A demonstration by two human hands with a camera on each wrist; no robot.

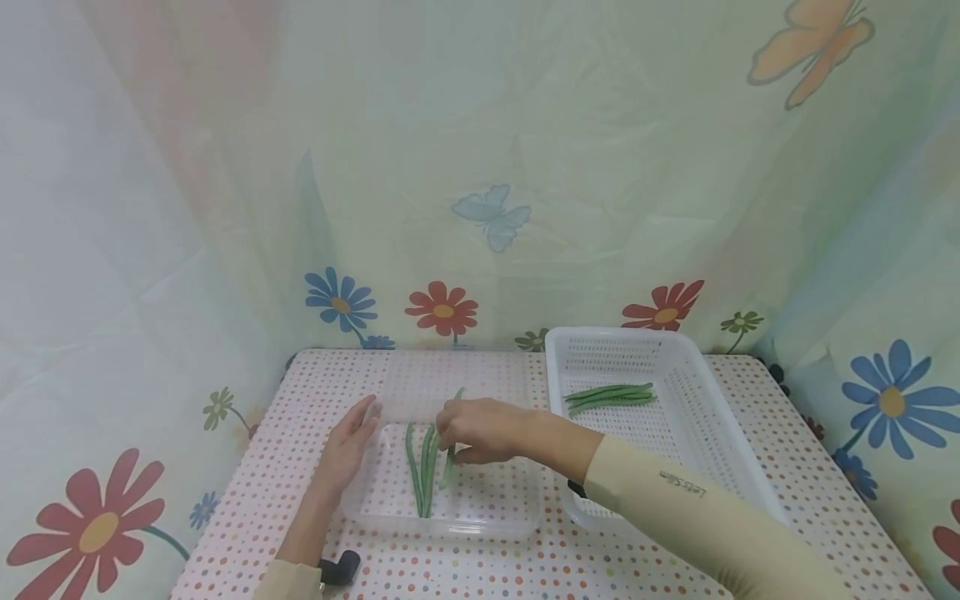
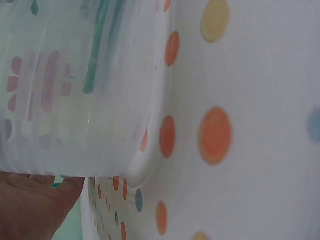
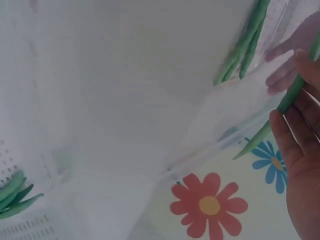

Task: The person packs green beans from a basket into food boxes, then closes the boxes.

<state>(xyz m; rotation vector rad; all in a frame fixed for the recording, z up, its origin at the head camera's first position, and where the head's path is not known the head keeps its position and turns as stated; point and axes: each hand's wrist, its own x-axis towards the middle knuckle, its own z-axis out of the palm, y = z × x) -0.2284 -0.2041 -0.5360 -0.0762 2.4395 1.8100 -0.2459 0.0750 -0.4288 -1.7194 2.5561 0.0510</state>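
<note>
My right hand (image 1: 480,427) pinches one green bean (image 3: 289,98) between thumb and fingers, above a clear plastic container (image 1: 487,527). The bean slants downward inside the container's walls. Several other green beans (image 1: 420,479) lie lengthwise on the container's floor, left of the right hand. At the container's left side my left hand (image 1: 343,446) rests its fingers against the outer wall. In the right wrist view those extended fingers (image 3: 281,75) show through the translucent plastic. Only part of the left hand (image 2: 35,205) appears in the left wrist view, below the container's end.
A white perforated basket (image 1: 731,425) stands right of the container, with a small bunch of green beans (image 1: 611,396) inside. Behind the container lies a clear plastic lid (image 1: 457,379). A dotted cloth (image 1: 255,492) covers the table, and flowered curtains (image 1: 375,208) surround it.
</note>
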